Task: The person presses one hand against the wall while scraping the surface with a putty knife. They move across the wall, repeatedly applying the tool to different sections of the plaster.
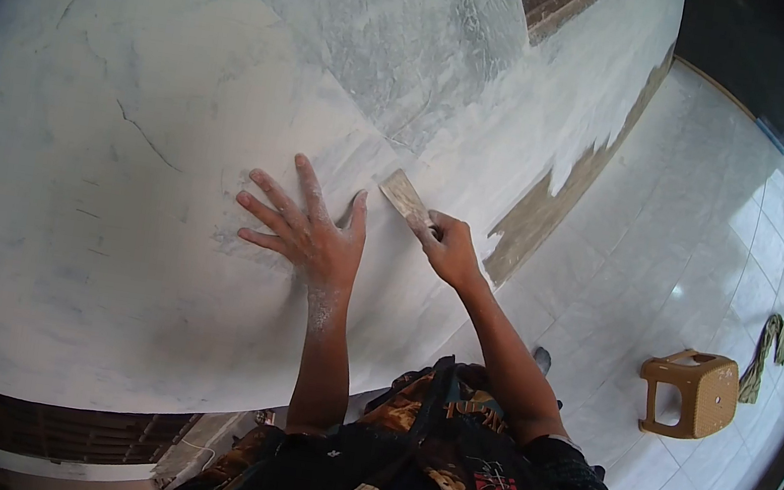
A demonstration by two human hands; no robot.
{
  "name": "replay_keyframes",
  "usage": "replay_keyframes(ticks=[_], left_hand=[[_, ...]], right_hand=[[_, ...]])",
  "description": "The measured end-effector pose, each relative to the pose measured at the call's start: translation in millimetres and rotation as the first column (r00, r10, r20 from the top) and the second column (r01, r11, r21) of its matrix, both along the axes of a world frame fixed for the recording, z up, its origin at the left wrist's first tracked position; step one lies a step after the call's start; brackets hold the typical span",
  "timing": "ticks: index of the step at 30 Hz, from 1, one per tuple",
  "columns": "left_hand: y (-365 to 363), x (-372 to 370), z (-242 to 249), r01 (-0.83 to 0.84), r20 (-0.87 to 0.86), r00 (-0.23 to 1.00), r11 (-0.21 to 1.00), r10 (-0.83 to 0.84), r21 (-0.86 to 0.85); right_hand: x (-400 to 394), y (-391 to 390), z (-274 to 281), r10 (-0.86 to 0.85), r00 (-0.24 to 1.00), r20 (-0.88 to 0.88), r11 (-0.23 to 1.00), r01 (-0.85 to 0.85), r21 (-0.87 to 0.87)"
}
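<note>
Against a whitish wall [142, 240] with thin dark cracks, my left hand [308, 233] lies with its fingers spread, dusted with white powder. To its right, my right hand [452, 248] grips a putty knife [405, 199], whose wide flat end points up and left and lies at the wall surface. Above both hands the wall has a greyer, rougher patch [380, 43]. A bare brownish-grey strip [558, 203] runs along the wall's lower edge on the right.
A tan plastic stool [714, 396] stands on the tiled floor [633, 239] at the right, with a crumpled greenish cloth [763, 357] beside it. A brown wooden frame [561, 3] is set in the wall at the top. Dark slats [85, 433] show at the lower left.
</note>
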State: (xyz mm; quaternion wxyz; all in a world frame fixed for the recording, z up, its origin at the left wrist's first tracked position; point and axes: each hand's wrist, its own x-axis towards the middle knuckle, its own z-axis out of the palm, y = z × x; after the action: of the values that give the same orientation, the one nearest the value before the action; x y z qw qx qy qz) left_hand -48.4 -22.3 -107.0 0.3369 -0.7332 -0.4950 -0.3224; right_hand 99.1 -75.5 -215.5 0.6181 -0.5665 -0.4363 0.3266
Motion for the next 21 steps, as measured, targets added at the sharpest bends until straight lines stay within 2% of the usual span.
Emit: replay_keyframes(ticks=[2,6,9,11,21], left_hand=[[0.0,-1.9,-2.1,0.004,-0.011,1.0,1.0,-0.004,-0.003],[-1.3,0.1,-3.6,0.004,-0.004,1.0,1.0,-0.004,-0.003],[0.6,1.3,0.0,0.003,0.006,1.0,1.0,-0.003,-0.005],[-0.2,-1.2,-2.3,-0.001,-0.007,1.0,1.0,0.0,-0.029],[1.8,-0.8,-3.1,0.024,0.011,1.0,1.0,-0.024,-0.012]], right_hand=[[1.5,0.4,-13.9,0.005,1.0,-0.002,1.0,-0.005,-0.027],[1.1,-2.5,11.9,0.007,1.0,0.0,1.0,-0.007,0.023],[5.6,2.1,10.7,-0.004,0.997,0.078,1.0,0.002,0.021],[7.0,0.8,-6.1,0.013,1.0,-0.014,1.0,-0.013,-0.02],[10.1,1.1,3.3,0.003,1.0,0.024,1.0,-0.003,-0.003]])
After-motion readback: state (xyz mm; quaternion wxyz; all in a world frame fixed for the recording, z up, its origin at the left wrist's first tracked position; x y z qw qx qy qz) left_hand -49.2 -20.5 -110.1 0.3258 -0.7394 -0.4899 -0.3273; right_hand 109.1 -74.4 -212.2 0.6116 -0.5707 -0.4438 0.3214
